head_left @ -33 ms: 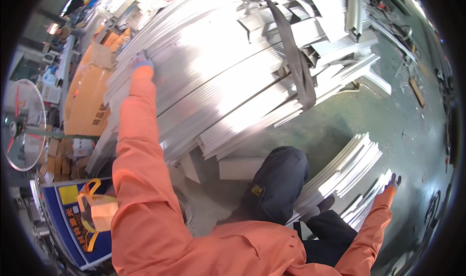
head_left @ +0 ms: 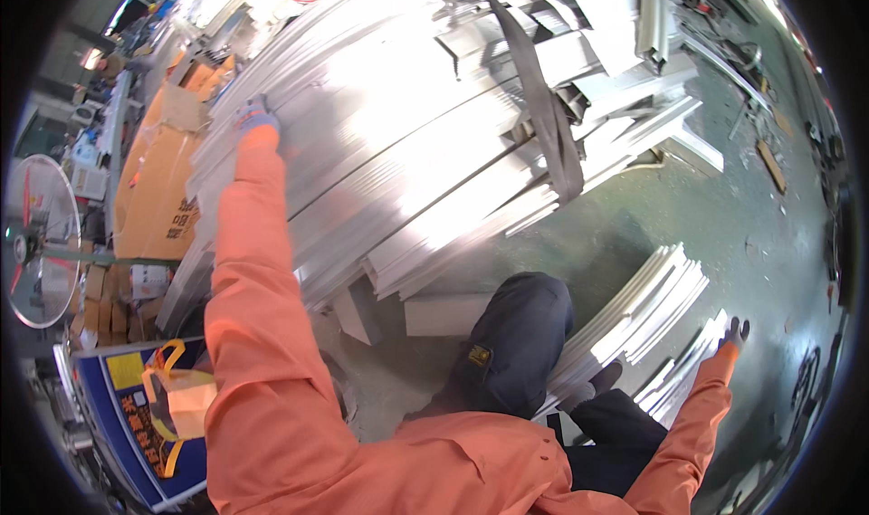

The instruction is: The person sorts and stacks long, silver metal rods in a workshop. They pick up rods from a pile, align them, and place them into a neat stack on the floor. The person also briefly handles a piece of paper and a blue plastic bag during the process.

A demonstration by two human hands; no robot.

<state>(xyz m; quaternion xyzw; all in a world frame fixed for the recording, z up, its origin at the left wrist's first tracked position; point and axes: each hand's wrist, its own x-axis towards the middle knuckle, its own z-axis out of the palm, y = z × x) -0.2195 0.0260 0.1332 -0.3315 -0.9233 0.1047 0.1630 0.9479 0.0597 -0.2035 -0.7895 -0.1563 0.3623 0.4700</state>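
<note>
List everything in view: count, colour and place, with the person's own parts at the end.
Stack: 1, silvery metal lengths, too many to count, upper middle
Strap: 1, grey, across the stack
Large bundle: 1, silvery white, floor, lower right
Small bundle: 1, silvery white, right of that
Carton: 1, brown, left of the stack
Small boxes: several, brown, below the carton
Fan: 1, red blades, far left
Panel: 1, blue, lower left
Bag: 1, pale orange, overlapping the panel
Wood strip: 1, brown, floor, right
Rim clutter: uncountable
Legs: 2, dark trousers, lower middle
Sleeves: 2, orange
Left hand: 1, bluish grey, on the stack
Right hand: 1, dark, by the small bundle
</note>
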